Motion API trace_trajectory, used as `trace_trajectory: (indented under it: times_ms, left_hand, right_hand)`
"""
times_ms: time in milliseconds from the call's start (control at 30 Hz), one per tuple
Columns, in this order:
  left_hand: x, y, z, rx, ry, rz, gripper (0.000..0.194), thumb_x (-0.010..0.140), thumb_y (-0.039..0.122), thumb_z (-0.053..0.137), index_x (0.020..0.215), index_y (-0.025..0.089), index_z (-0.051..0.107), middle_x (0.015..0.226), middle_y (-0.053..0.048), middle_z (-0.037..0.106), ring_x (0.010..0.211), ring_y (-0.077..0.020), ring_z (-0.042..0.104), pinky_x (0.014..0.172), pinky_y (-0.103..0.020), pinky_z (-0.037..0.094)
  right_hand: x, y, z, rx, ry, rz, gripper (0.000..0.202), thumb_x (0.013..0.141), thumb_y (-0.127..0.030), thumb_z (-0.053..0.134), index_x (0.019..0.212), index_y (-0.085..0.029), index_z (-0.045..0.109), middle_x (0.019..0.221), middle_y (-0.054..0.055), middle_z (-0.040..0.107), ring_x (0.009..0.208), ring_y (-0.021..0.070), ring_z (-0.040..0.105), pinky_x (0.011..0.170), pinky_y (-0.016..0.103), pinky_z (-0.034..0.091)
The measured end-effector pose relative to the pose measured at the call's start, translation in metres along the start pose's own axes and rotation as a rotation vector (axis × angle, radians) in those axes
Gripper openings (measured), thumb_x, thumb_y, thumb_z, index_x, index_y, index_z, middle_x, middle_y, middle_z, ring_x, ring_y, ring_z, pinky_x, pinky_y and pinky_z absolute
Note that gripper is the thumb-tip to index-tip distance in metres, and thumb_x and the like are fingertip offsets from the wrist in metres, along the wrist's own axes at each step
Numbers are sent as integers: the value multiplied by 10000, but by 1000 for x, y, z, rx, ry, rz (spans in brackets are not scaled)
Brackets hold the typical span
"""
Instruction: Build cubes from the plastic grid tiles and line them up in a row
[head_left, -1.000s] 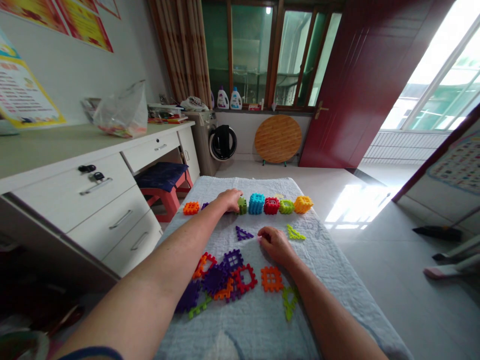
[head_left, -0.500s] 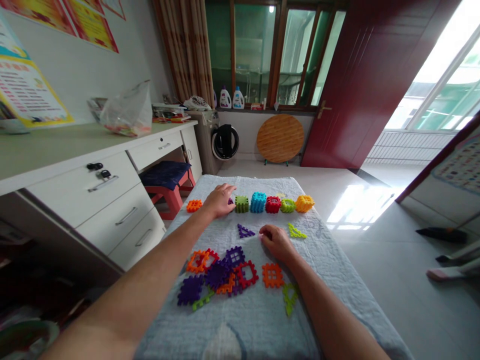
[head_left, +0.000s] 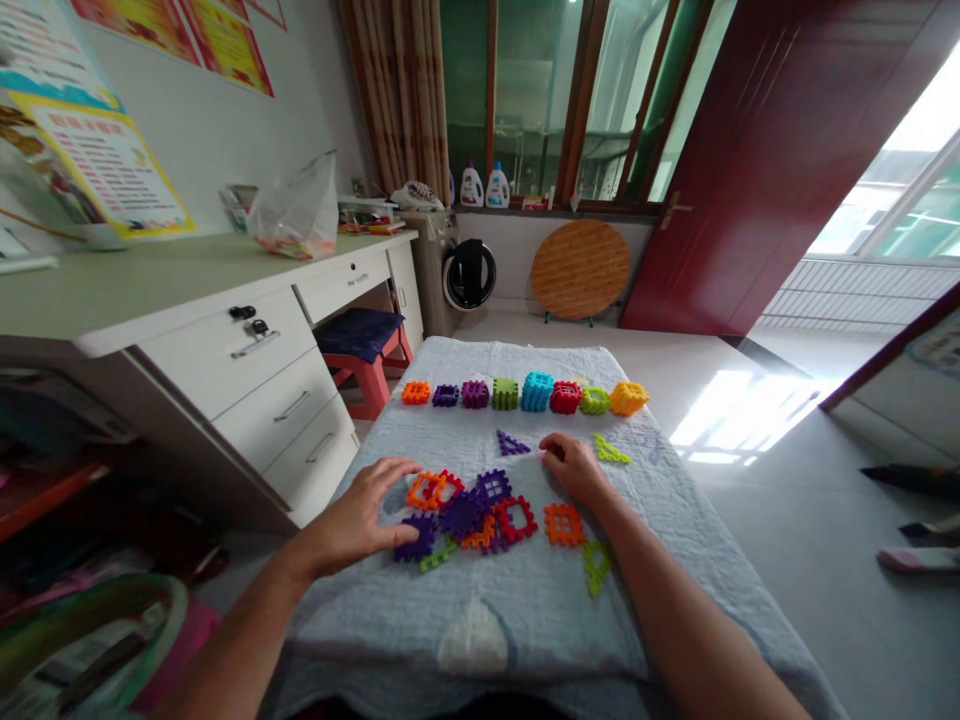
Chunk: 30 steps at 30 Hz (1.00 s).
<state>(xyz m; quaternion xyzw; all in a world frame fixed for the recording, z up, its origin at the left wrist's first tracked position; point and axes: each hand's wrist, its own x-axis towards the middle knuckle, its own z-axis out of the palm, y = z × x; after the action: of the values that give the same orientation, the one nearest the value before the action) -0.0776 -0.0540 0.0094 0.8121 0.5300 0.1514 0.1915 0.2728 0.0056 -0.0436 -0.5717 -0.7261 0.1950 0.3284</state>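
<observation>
My left hand is at the left side of a loose heap of plastic building tiles, fingers spread. Its thumb reaches over a solid purple square tile; whether it touches is unclear. An orange frame tile lies by its fingertips. A second purple square, a purple window tile and a red frame tile overlap in the heap. My right hand rests on the cloth with curled fingers, their tips hidden. It lies between a purple triangle and a lime triangle.
Small stacks of tiles sorted by colour cross the far side, from orange to yellow. An orange window tile and a green triangle lie by my right forearm. A grey-blue cloth covers the table. Left stands a white desk.
My left hand has come back from the far row to the heap and opened over its left edge, uncovering a purple stack. My right hand stays in place. The view has shifted slightly.
</observation>
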Motion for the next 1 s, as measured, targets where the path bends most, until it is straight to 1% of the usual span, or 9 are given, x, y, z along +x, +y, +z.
trace_trajectory:
  times_ms: [67,133,233,333,400,500,633,800,1000]
  left_hand:
    - [-16,1,8,6,-20,-15,807,594,434,768,1338,349,468,1418,-58,452,1303,-306,420,1069,-428,368]
    - [-25,5,17,12,-17,-33,878,551,399,795,1356,364,445,1448,-64,411,1328,-326,379,1083,-459,343]
    - [-23,13,30,10,-3,-40,824,574,348,781,1336,336,469,1449,-71,401,1333,-321,366,1099,-461,322]
    - [-11,18,37,-12,22,-15,659,664,335,726,1287,286,515,1387,-73,465,1302,-288,406,1101,-428,328]
    - [-1,19,38,-25,53,12,575,705,323,699,1253,263,539,1342,-74,501,1280,-272,429,1095,-413,337]
    - [10,17,38,-52,92,46,514,725,273,681,1222,248,553,1294,-70,531,1247,-253,460,1086,-401,350]
    - [13,15,36,-105,128,26,485,720,217,672,1191,252,564,1254,-61,552,1203,-242,501,1058,-399,385]
    - [7,16,29,-146,110,-23,404,719,203,677,1115,233,608,1116,-53,612,1066,-221,577,957,-353,457]
    - [9,14,24,-76,52,4,409,731,307,696,1121,209,623,1159,-81,597,1107,-248,543,989,-371,409]
  right_hand:
    - [1,2,1,-2,-1,2,208,746,-244,503,837,-163,672,630,-10,598,571,122,497,580,229,361]
    - [1,3,2,0,6,3,215,744,-252,500,844,-164,669,620,-14,589,565,122,492,572,228,356]
    - [1,4,2,1,12,4,222,738,-255,498,849,-162,665,618,-14,583,559,121,483,569,228,353]
    - [0,3,1,-1,6,5,227,736,-255,494,849,-156,664,626,-11,582,560,122,482,579,235,357]
    - [0,2,1,0,4,3,226,734,-256,491,842,-154,661,630,-9,581,573,126,492,589,239,359]
    - [0,1,0,2,3,4,222,733,-256,489,836,-156,658,629,-10,578,588,131,504,599,241,361]
    - [0,1,0,9,-1,5,225,736,-262,489,841,-157,658,627,-11,575,588,132,507,598,242,363]
    - [0,1,0,9,0,8,228,742,-279,490,835,-157,658,627,-7,581,581,133,503,590,243,364]
    - [0,1,0,-6,-4,4,238,744,-284,487,845,-154,658,631,-2,589,578,133,502,588,244,362]
